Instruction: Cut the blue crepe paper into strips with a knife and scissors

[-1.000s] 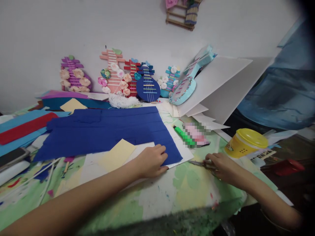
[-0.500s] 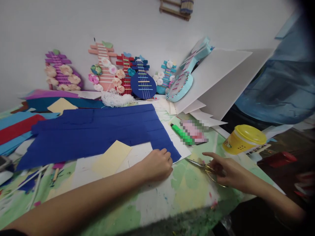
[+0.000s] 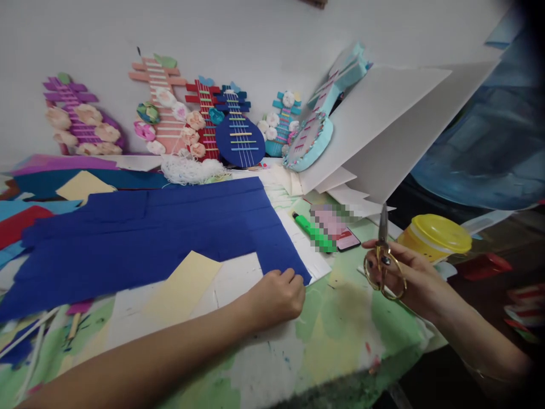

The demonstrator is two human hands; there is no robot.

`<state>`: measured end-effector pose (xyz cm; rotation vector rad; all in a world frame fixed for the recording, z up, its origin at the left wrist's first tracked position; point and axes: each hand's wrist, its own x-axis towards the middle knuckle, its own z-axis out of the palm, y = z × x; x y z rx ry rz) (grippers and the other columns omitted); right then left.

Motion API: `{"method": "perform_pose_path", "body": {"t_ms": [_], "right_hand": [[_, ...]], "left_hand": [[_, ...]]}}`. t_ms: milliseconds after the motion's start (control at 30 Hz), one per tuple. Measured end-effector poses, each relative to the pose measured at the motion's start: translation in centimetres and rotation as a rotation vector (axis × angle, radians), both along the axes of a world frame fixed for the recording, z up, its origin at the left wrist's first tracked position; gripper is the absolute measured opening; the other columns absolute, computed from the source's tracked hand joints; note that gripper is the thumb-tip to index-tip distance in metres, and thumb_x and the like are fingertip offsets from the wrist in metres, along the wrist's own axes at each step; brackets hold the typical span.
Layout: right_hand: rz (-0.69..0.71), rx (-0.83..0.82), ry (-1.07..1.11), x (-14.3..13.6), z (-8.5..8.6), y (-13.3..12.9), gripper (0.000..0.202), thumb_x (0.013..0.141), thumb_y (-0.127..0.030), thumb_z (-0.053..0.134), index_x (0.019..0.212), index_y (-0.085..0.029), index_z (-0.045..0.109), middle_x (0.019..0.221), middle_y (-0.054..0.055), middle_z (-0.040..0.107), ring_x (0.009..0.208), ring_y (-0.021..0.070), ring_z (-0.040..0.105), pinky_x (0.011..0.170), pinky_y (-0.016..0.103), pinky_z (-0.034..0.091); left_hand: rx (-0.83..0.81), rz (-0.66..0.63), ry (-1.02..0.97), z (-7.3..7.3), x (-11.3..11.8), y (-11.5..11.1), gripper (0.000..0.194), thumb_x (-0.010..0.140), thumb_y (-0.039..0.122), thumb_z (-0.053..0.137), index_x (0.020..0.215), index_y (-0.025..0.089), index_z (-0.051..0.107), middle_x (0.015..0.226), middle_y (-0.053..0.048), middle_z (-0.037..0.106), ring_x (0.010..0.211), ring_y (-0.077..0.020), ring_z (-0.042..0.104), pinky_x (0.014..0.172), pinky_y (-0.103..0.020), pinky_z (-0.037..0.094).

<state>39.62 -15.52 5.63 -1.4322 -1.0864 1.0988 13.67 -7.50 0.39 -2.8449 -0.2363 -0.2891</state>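
Note:
My left hand (image 3: 276,298) rests closed on the white board near the lower right corner of a large dark blue sheet (image 3: 170,227); what its curled fingers hold, if anything, is hidden. Raised over the table's right side, my right hand (image 3: 404,264) grips gold-handled scissors (image 3: 384,258), blades together and pointing up. A pale yellow paper square (image 3: 185,284) lies left of my left hand, partly against the blue sheet.
A green cutter (image 3: 314,233) and a phone (image 3: 349,239) lie beyond my hands. The yellow tub (image 3: 438,236) stands behind my right hand. Paper instruments, including a dark blue one (image 3: 240,142), lean against the wall. White boards (image 3: 383,125) stand at the right.
My right hand has lifted the scissors off the table and turned their blades upward. My left hand remains closed by the sheet's corner. The view has shifted slightly.

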Motion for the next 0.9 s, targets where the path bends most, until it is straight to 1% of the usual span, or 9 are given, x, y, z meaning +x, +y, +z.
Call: {"method": "perform_pose_path", "body": {"t_ms": [67,167,333,433,467,500,667,800,900], "right_hand": [[-0.004,-0.095,0.074,-0.9,-0.5,-0.3,0.041,0.068,-0.051,0.074,0.097,-0.025,0.060,0.066,-0.001,0.045,0.047,0.0102,0.041,0.041,0.026,0.036],[0.047,-0.219,0.136,-2.1,-1.6,-1.1,0.039,0.071,-0.053,0.072,0.089,-0.022,0.058,0.059,-0.004,0.041,0.039,0.0068,0.035,0.034,0.021,0.025],[0.284,-0.358,0.151,-4.6,-2.5,-3.2,0.056,0.067,-0.072,0.064,0.069,-0.018,0.048,0.057,-0.004,0.044,0.037,0.0052,0.034,0.032,0.020,0.027],[0.229,-0.430,0.045,-6.3,-1.9,-4.2,0.056,0.069,-0.071,0.063,0.063,-0.019,0.044,0.053,-0.005,0.039,0.041,0.0054,0.033,0.034,0.018,0.024],[0.139,-0.419,0.011,-6.8,-1.7,-4.5,0.056,0.071,-0.071,0.060,0.063,-0.019,0.044,0.052,-0.005,0.038,0.042,0.0055,0.032,0.035,0.018,0.023],[0.119,-0.431,0.000,-7.1,-1.5,-4.6,0.056,0.072,-0.072,0.059,0.063,-0.018,0.045,0.051,-0.005,0.038,0.043,0.0058,0.032,0.035,0.018,0.022],[0.236,-0.532,0.053,-7.5,-1.8,-4.6,0.056,0.070,-0.073,0.059,0.066,-0.018,0.049,0.050,-0.006,0.039,0.033,0.0039,0.031,0.030,0.018,0.018],[0.265,-0.522,0.075,-7.5,-2.8,-4.3,0.049,0.078,-0.066,0.058,0.069,-0.018,0.048,0.049,-0.007,0.041,0.030,0.0029,0.031,0.029,0.017,0.018],[0.266,-0.498,0.082,-7.7,-2.9,-3.9,0.049,0.078,-0.064,0.060,0.068,-0.018,0.047,0.049,-0.008,0.039,0.031,0.0028,0.030,0.029,0.017,0.018]], "left_hand": [[0.004,0.009,-0.026,-0.4,-0.1,0.1,0.022,0.085,0.001,0.041,0.073,0.011,0.057,0.067,-0.008,0.055,0.060,-0.0192,0.052,0.042,-0.029,0.030],[0.070,0.026,-0.147,-0.9,-0.2,0.1,0.020,0.084,0.000,0.042,0.076,0.011,0.057,0.062,-0.005,0.051,0.054,-0.0173,0.049,0.042,-0.029,0.030],[0.136,-0.012,-0.290,-0.8,-0.2,0.1,0.013,0.083,0.003,0.047,0.079,0.009,0.057,0.062,-0.004,0.052,0.054,-0.0173,0.050,0.042,-0.028,0.033],[0.120,-0.037,-0.332,-0.8,-0.2,0.2,0.013,0.082,0.001,0.048,0.085,0.007,0.059,0.067,-0.006,0.056,0.059,-0.0183,0.054,0.044,-0.028,0.037],[0.109,-0.042,-0.347,-0.8,-0.2,0.2,0.015,0.083,0.000,0.047,0.086,0.007,0.060,0.068,-0.006,0.057,0.060,-0.0183,0.054,0.045,-0.028,0.038],[0.099,-0.047,-0.362,-0.8,-0.2,0.2,0.016,0.083,-0.001,0.047,0.087,0.007,0.060,0.068,-0.006,0.058,0.060,-0.0181,0.054,0.046,-0.028,0.039],[0.073,-0.090,-0.445,-0.7,-0.2,0.0,0.013,0.083,-0.001,0.051,0.086,0.005,0.062,0.064,-0.005,0.057,0.058,-0.0169,0.053,0.048,-0.028,0.040],[0.069,-0.146,-0.490,-0.4,0.0,0.0,0.011,0.084,0.001,0.053,0.086,0.004,0.064,0.068,-0.008,0.062,0.062,-0.0192,0.058,0.049,-0.030,0.043],[0.060,-0.171,-0.506,-0.3,0.0,0.0,0.012,0.083,0.002,0.054,0.086,0.003,0.066,0.071,-0.011,0.064,0.065,-0.0222,0.060,0.049,-0.032,0.044]]}}
